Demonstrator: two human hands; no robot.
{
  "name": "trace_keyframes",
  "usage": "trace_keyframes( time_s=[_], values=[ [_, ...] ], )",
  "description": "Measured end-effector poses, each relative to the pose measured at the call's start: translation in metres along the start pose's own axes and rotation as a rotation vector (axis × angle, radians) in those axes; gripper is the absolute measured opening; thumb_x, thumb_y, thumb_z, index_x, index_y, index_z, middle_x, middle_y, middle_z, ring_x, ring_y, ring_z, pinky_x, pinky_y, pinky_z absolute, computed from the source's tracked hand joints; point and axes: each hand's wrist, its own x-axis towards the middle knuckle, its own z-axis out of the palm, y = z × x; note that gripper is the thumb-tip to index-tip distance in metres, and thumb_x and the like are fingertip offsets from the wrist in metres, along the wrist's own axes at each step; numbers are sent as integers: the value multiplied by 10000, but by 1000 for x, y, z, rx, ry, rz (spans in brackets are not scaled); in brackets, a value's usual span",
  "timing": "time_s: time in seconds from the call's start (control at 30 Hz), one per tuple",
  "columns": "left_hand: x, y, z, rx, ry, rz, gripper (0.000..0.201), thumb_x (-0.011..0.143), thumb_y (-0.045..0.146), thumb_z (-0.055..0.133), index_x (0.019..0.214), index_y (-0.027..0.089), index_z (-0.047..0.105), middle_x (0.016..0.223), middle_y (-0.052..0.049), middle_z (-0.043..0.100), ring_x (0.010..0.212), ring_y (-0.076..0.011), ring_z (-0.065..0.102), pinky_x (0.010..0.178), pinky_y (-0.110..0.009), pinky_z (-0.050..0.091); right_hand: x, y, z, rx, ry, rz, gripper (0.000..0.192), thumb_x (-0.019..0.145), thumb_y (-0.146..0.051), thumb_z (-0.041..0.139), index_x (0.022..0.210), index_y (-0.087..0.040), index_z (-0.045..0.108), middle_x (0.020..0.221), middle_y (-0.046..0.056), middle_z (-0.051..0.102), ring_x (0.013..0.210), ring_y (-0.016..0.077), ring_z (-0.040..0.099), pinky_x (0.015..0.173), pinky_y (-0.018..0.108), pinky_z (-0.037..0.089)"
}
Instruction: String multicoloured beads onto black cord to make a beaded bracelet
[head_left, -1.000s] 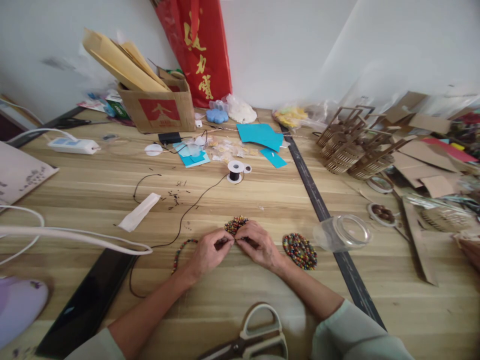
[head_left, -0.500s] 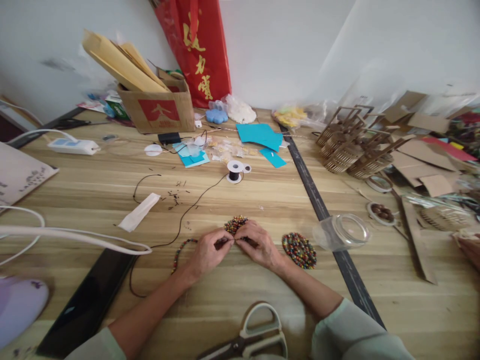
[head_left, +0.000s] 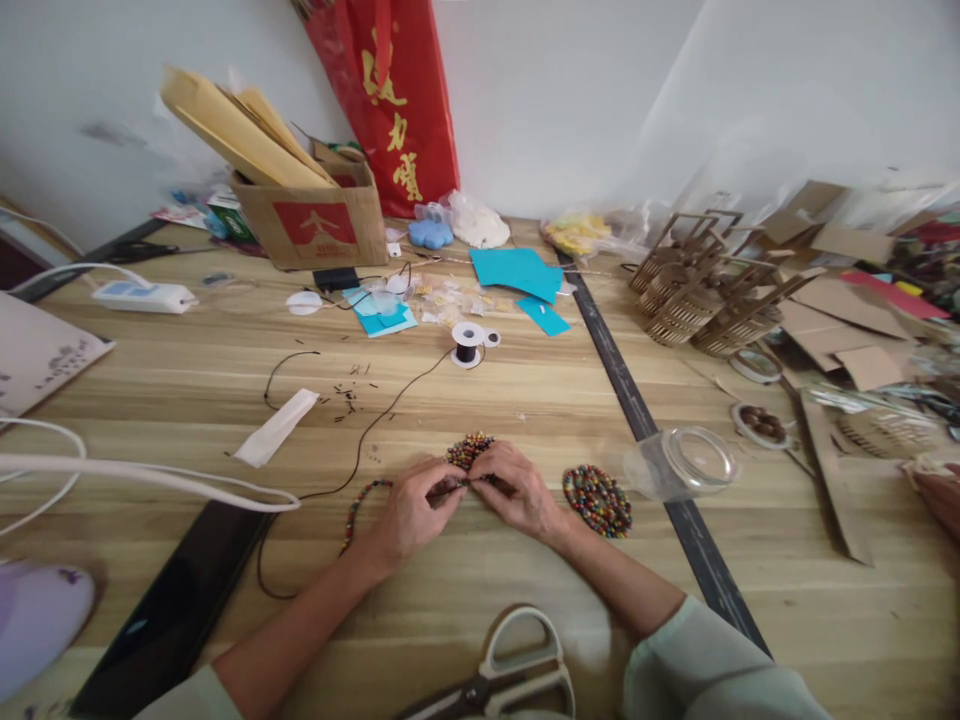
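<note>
In the head view, the left hand and the right hand are brought together on the wooden table, fingertips meeting and pinched on a black cord between them. A small coil of coloured beads is seen just beyond the knuckles, touching the right hand. A beaded strand is trailed outward from the left hand. A finished bead disc is laid just outside the right hand, with a clear jar beyond it. A cord spool is placed well ahead of both hands, and scissors are found behind the wrists, nearer the body
</note>
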Motion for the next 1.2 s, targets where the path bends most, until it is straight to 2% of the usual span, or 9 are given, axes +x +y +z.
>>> trace_keyframes(
  time_s=[0.23, 0.53, 0.77, 1.2],
  values=[
    [-2, -1, -1, -10, 40, 20, 90, 761, 142, 607, 836, 177, 641, 803, -39, 653, 714, -147, 650, 687, -231, 545, 1, -2, -1, 6, 3, -14, 50, 912, -208, 568, 919, -200, 616, 832, 63, 685, 818, 188, 623, 793, 368, 489],
    [3, 4, -8, 94, 49, 128, 139, 754, 59, 593, 691, 178, 627, 676, -18, 643, 691, -155, 595, 643, -239, 475, 2, -1, -2, 3, -3, -14, 42, 910, -201, 565, 912, -196, 607, 824, 59, 684, 804, 182, 616, 794, 355, 479],
    [4, 2, -7, 84, 63, 178, 148, 784, 63, 582, 709, 178, 637, 677, -13, 649, 695, -155, 583, 643, -246, 472, 2, -3, -1, 15, 23, -13, 51, 913, -216, 557, 898, -193, 600, 817, 57, 680, 782, 178, 613, 781, 347, 471],
    [5, 1, -5, 37, 42, 231, 123, 814, 88, 604, 752, 178, 662, 716, -28, 675, 726, -166, 601, 679, -268, 497, 0, 1, 0, 54, -9, -19, 50, 909, -230, 592, 904, -193, 626, 813, 50, 689, 790, 179, 609, 807, 363, 466]
  ],
)
